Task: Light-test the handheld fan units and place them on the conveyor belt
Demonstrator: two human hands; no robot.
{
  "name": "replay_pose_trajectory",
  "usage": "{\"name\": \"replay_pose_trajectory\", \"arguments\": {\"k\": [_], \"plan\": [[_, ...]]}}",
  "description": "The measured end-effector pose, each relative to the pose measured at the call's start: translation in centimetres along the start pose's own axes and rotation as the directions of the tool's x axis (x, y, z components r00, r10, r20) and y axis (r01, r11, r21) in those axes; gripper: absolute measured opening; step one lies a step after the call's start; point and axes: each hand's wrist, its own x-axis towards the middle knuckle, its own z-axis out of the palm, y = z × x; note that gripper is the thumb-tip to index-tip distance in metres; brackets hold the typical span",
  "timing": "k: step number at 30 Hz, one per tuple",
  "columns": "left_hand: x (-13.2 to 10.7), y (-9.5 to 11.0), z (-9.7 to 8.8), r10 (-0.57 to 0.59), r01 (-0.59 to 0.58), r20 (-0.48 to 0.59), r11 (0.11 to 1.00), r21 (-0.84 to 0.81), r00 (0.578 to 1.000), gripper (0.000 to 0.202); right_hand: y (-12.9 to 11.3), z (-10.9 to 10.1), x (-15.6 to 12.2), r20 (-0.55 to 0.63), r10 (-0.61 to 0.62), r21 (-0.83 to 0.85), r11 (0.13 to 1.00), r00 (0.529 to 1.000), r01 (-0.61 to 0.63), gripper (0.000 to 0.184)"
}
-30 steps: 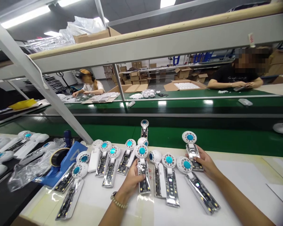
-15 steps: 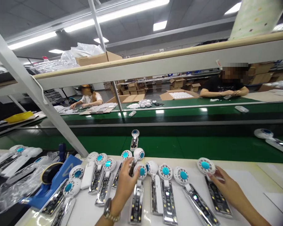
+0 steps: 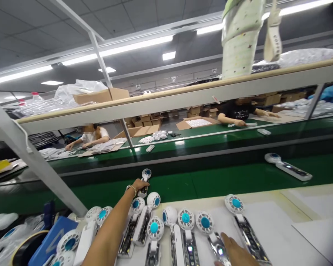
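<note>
My left hand [image 3: 138, 184] reaches forward over the green conveyor belt, its fingers closed on the handle of a handheld fan [image 3: 146, 173]. That fan has a round white head with a blue centre. Low in the view, my right hand [image 3: 235, 253] has thumb and fingers around the handle of another handheld fan [image 3: 204, 222]; part of this hand is cut off by the frame's bottom edge. Between my arms lie several similar fans [image 3: 185, 218] in a row, with clear handles showing circuit boards and lights. One more fan [image 3: 234, 204] lies right of my right hand.
A fan [image 3: 290, 168] lies on the green belt [image 3: 172, 184] at the right. A blue tape dispenser [image 3: 51, 240] stands lower left, near a slanting white post [image 3: 44, 166]. A shelf [image 3: 155, 101] spans above. Two people work across the belt.
My left hand has moved from the row of fans forward to the fan on the belt and closed on it. My right hand has left the rightmost fan and moved down-left to its neighbour.
</note>
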Motion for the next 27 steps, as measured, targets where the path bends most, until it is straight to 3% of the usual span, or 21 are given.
{"name": "replay_pose_trajectory", "arguments": {"k": [3,5,8,11,14,16,19,23,27], "plan": [[-0.7,0.3,0.4,0.004,0.015,0.116,0.987,-0.162,0.993,0.018,-0.2,-1.3,0.3,0.068,0.021,0.135,0.990,0.997,-0.030,0.069],[-2.1,0.4,0.3,0.057,-0.006,0.157,0.951,-0.310,0.986,0.018,-0.3,-2.0,0.5,0.087,0.005,0.364,0.931,0.996,-0.036,0.066],[-6.0,-0.8,-0.2,0.166,-0.074,0.132,0.852,-0.519,0.977,0.026,-0.6,-2.1,1.3,0.095,0.014,0.726,0.683,0.995,-0.079,0.069],[-11.3,-3.8,-0.7,0.210,-0.093,0.107,0.757,-0.647,0.972,0.034,-1.0,-1.1,2.3,0.111,0.078,0.876,0.464,0.991,-0.134,0.074],[-15.9,-7.2,-0.9,0.239,0.091,0.280,0.587,-0.804,0.930,0.040,-1.4,0.2,3.3,0.126,0.090,0.926,0.347,0.988,-0.150,0.073],[-17.9,-9.0,-0.7,0.267,0.108,0.279,0.515,-0.850,0.923,0.041,-1.6,0.9,3.9,0.107,0.083,0.936,0.327,0.991,-0.129,0.077],[-19.1,-10.4,-0.1,0.288,0.002,0.157,0.475,-0.880,0.945,0.044,-1.7,1.4,4.3,0.088,0.064,0.923,0.370,0.994,-0.106,0.085],[-19.2,-11.0,0.9,0.288,-0.012,0.128,0.439,-0.898,0.949,0.046,-1.7,1.4,4.0,0.088,0.111,0.897,0.424,0.990,-0.128,0.082],[-19.5,-11.2,1.3,0.305,0.012,0.156,0.428,-0.904,0.940,0.043,-1.4,1.0,3.7,0.131,0.138,0.901,0.398,0.982,-0.176,0.078]]}}
